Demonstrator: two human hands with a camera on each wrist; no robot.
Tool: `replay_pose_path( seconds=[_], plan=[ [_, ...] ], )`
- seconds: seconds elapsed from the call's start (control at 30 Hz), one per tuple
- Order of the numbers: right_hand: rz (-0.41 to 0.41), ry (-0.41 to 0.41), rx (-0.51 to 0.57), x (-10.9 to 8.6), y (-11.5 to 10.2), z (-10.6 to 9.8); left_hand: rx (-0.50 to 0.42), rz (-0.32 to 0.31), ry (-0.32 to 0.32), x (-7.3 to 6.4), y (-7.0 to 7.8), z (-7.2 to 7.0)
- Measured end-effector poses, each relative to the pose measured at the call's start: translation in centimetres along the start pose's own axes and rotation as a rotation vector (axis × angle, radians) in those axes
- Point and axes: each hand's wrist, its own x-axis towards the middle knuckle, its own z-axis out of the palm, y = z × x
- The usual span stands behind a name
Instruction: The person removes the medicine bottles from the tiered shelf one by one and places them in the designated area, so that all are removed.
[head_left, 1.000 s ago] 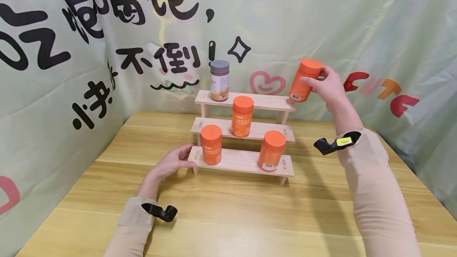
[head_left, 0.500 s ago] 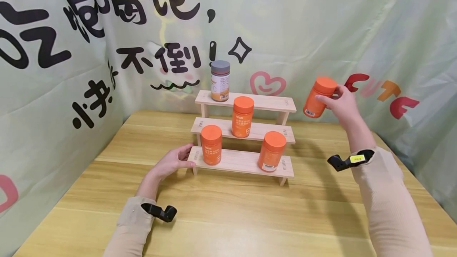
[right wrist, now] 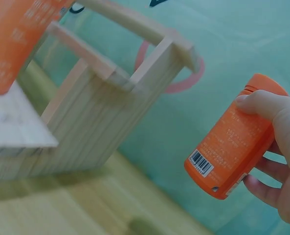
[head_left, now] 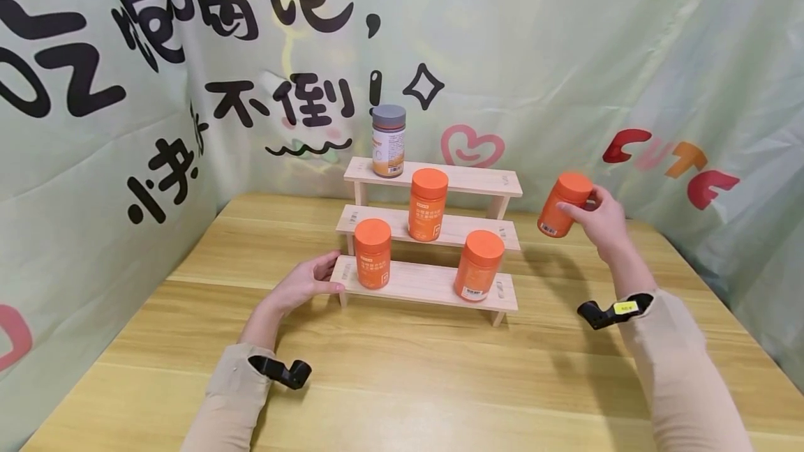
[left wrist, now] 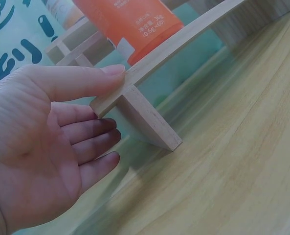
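A three-tier wooden stand [head_left: 433, 283] stands on the table. My left hand [head_left: 306, 283] pinches the left end of its lowest shelf; in the left wrist view the thumb [left wrist: 88, 81] lies on top and the other fingers stay below. To the right of the stand, my right hand [head_left: 604, 223] grips an orange pill bottle [head_left: 563, 206] by its side, held tilted above the table. The right wrist view shows this bottle's barcode [right wrist: 202, 163]. Orange bottles stand at the left [head_left: 373, 257] and right [head_left: 480, 267] of the lowest shelf.
Another orange bottle [head_left: 428, 206] stands on the middle shelf. A grey-capped bottle [head_left: 388, 141] is at the left of the top shelf. A printed curtain [head_left: 553, 54] hangs behind the wooden table [head_left: 402, 382].
My right hand has carried the orange pill bottle away from the top shelf's right end, rightward and then down. The left hand keeps its place on the stand.
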Motion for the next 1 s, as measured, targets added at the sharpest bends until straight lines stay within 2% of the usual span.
replay_pose_path(
  seconds=[0.27, 0.6, 1.0],
  plan=[
    [-0.008, -0.007, 0.012, -0.8, 2.0, 1.3, -0.003, 0.002, -0.001, 0.1, -0.1, -0.1],
    [0.026, -0.003, 0.028, -1.3, 4.5, 2.6, -0.007, 0.011, -0.007, 0.0, 0.0, 0.0],
    [0.028, -0.022, 0.031, -1.5, 5.7, 2.9, -0.004, 0.012, -0.006, -0.1, 0.0, 0.0]
  ],
)
